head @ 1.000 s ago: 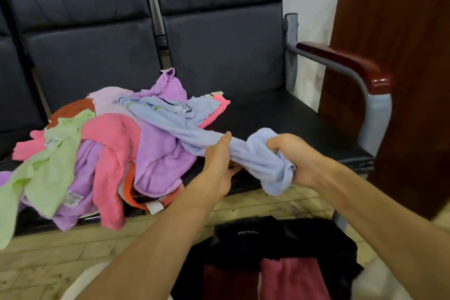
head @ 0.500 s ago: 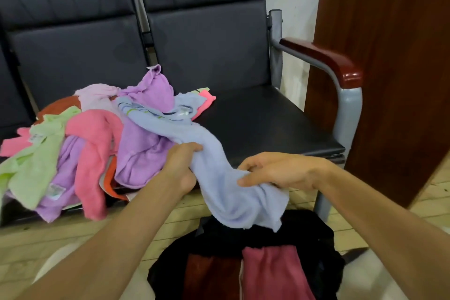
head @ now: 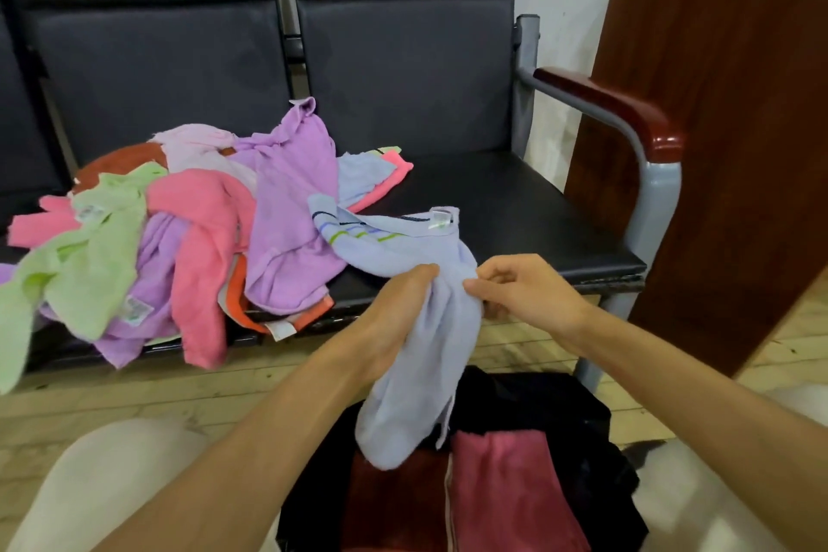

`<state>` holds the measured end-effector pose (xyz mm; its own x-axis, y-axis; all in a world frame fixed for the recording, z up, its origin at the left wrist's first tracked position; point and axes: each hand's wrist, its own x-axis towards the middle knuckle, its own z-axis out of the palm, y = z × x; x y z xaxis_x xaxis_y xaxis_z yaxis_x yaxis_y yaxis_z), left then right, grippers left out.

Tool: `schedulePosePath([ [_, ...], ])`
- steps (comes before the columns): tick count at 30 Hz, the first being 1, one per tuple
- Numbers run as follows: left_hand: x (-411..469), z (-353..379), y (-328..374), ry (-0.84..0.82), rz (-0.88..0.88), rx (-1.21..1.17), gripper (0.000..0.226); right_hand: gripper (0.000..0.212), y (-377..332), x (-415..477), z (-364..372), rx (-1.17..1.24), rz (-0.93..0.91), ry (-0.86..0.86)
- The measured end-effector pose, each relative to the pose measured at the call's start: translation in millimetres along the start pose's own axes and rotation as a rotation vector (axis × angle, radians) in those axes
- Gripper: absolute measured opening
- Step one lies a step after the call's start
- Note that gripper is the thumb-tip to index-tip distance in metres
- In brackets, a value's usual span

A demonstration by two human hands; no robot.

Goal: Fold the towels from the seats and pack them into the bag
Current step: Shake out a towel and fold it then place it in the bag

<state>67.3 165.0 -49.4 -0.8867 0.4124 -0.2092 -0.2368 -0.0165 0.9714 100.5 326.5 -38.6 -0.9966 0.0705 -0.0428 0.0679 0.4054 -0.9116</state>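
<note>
The blue towel (head: 416, 318), now drawn off the pile (head: 188, 238), is gripped by left hand (head: 398, 309) and pinched by right hand (head: 515, 291) above the bag (head: 560, 408), ready for folding.

The left hand's (head: 394, 318) fingers are lying buried in the light blue towel (head: 416, 354), so their grip is not showing. The bag (head: 528, 408) is running off the bottom edge, and the blue towel's hanging end is covering part of its opening. The green towel (head: 85, 264) is getting cut by the left edge. The labels on the pile are too small to read. Lower towels in the pile are lying mostly hidden under the upper ones.
</note>
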Motion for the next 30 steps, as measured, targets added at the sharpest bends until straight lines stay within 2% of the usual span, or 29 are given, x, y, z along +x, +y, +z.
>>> schedulePosePath([
  [1, 0.5, -1.5, -3.2, 0.062, 0.038, 0.05, 0.02, 0.016, 0.0, 0.2, -0.3, -0.009, 0.009, 0.004],
  [2, -1.3, -2.6, -3.9, 0.051, 0.037, 0.073, 0.02, 0.016, 1.5, 0.6, -0.4, 0.025, 0.022, 0.005],
  [4, -2.8, -2.4, -9.3, 0.034, -0.006, 0.107, 0.025, 0.016, 6.5, 0.9, 0.9, 0.221, 0.076, 0.02],
  [7, -4.6, -3.9, -15.4, -0.024, -0.025, 0.093, 0.019, 0.012, 14.3, 3.4, 0.2, 0.57, 0.185, 0.027],
  [10, -12.7, -4.2, -12.4, -0.065, -0.071, 0.058, 0.016, 0.028, 19.3, 5.3, -8.6, 0.786, 0.231, 0.025],
  [15, -13.6, -7.5, -14.0, -0.113, -0.124, 0.149, 0.031, 0.011, 28.7, -0.7, -28.5, 0.695, 0.3, 0.07],
  [18, -14.8, -6.4, -15.0, -0.148, -0.163, 0.111, 0.03, 0.007, 34.0, -3.6, -34.5, 0.598, 0.302, 0.132],
  [21, -14.5, -5.4, -15.5, -0.161, -0.184, 0.085, 0.032, 0.032, 33.8, -7.3, -36.7, 0.399, 0.268, 0.157],
  [26, -13.9, -4.1, -16.0, -0.153, -0.178, 0.061, 0.036, 0.045, 32.9, -11.1, -36.1, 0.146, 0.069, 0.189],
  [30, -13.1, -8.0, -6.9, -0.07, -0.127, -0.091, 0.036, 0.054, 29.8, -4.8, -34.6, -0.014, 0.041, 0.271],
])
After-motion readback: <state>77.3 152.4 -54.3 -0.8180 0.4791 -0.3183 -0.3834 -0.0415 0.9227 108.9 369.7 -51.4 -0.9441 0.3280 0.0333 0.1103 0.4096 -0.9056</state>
